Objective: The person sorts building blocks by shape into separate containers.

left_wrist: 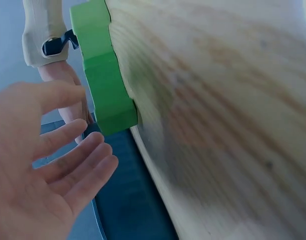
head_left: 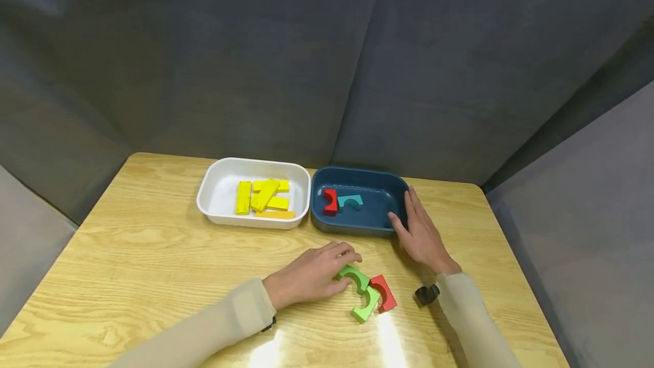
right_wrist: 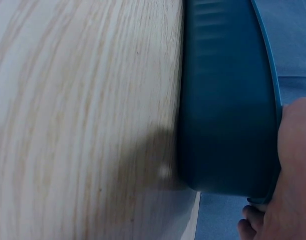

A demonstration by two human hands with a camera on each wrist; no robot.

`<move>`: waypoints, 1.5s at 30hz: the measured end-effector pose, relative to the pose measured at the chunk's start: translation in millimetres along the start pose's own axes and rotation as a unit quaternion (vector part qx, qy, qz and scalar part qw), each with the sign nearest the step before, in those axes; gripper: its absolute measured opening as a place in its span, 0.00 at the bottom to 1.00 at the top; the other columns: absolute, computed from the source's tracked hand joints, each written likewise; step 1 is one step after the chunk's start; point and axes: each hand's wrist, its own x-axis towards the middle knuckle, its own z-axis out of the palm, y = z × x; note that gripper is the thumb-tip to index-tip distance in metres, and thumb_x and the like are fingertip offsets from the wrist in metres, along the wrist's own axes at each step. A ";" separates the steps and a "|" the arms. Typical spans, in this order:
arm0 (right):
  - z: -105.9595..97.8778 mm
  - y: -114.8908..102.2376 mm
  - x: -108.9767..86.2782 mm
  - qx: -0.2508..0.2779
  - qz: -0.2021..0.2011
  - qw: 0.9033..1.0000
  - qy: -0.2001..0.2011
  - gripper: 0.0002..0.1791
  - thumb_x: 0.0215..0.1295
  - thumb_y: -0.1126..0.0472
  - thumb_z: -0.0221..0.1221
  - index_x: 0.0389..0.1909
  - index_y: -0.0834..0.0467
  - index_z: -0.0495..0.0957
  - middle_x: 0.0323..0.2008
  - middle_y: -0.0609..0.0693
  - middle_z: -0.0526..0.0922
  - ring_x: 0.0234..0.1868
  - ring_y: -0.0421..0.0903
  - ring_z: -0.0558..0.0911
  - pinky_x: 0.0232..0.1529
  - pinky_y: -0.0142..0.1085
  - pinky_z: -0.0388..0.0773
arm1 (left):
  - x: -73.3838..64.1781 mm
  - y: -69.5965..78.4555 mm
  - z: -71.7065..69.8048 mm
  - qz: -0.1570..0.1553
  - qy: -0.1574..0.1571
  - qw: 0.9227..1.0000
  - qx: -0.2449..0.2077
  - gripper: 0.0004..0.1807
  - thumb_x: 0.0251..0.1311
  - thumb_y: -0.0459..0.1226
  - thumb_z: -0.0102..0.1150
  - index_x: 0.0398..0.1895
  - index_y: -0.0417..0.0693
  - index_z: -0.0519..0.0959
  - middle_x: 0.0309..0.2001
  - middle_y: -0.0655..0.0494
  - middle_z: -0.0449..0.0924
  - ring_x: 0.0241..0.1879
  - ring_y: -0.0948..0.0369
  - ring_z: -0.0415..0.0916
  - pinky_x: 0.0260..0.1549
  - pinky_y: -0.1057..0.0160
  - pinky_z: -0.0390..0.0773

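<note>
At the lower centre of the head view, the left hand [head_left: 313, 275] has its fingers apart around one end of the upper green arch [head_left: 357, 278], a spread that seems to suit that narrow end, though I cannot tell whether they touch; the arch lies on the bench [head_left: 153, 254] close to a lower green arch [head_left: 369, 306] and a red arch [head_left: 386, 294]. Right of centre, the right hand's [head_left: 424, 237] fingers clamp the blue box's [head_left: 352, 228] end wall, thumb inside, probably to stop it sliding.
</note>
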 end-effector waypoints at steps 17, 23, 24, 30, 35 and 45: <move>-0.8 0.8 -1.8 0.002 0.001 1.000 0.001 0.47 0.85 0.42 0.49 0.87 0.64 0.40 0.88 0.60 0.37 0.86 0.65 0.46 0.82 0.65 0.48 | 9.0 3.5 5.9 0.005 -0.029 0.999 0.011 0.19 0.73 0.40 0.68 0.64 0.52 0.84 0.58 0.57 0.82 0.57 0.62 0.81 0.55 0.66 0.84; -1.0 1.0 -2.0 0.001 0.002 1.000 0.001 0.47 0.85 0.41 0.48 0.87 0.64 0.39 0.88 0.58 0.35 0.86 0.64 0.45 0.82 0.64 0.47 | 9.1 3.3 7.1 0.010 -0.027 0.999 0.019 0.17 0.72 0.39 0.68 0.62 0.52 0.85 0.56 0.58 0.83 0.54 0.64 0.82 0.53 0.67 0.84; -1.2 0.8 -2.1 0.001 0.003 1.000 0.000 0.47 0.85 0.40 0.47 0.87 0.64 0.39 0.88 0.58 0.34 0.86 0.64 0.44 0.82 0.64 0.47 | 9.2 3.4 7.3 0.009 -0.027 0.999 0.018 0.17 0.72 0.39 0.68 0.62 0.52 0.85 0.56 0.58 0.83 0.53 0.64 0.82 0.53 0.67 0.84; -2.5 -1.2 -2.6 0.004 0.000 1.000 0.000 0.47 0.85 0.41 0.47 0.87 0.65 0.40 0.88 0.58 0.35 0.86 0.65 0.45 0.82 0.64 0.47 | 10.5 3.2 9.2 0.012 -0.024 1.000 0.012 0.15 0.72 0.37 0.69 0.60 0.51 0.86 0.53 0.58 0.84 0.50 0.65 0.82 0.52 0.67 0.84; -2.5 -2.0 -2.6 0.004 0.001 1.000 0.001 0.47 0.85 0.43 0.49 0.87 0.65 0.40 0.88 0.60 0.36 0.86 0.65 0.45 0.82 0.64 0.47 | 12.1 2.7 10.3 0.010 -0.024 1.000 0.002 0.14 0.72 0.36 0.69 0.58 0.50 0.87 0.51 0.58 0.86 0.48 0.67 0.82 0.51 0.69 0.84; 0.1 -1.6 -1.7 -0.004 0.005 1.000 0.004 0.47 0.85 0.42 0.48 0.87 0.64 0.39 0.88 0.60 0.36 0.86 0.66 0.46 0.82 0.65 0.48 | 14.2 2.0 12.4 0.008 -0.012 1.000 0.005 0.10 0.71 0.34 0.68 0.53 0.50 0.89 0.46 0.60 0.87 0.42 0.69 0.82 0.45 0.71 0.84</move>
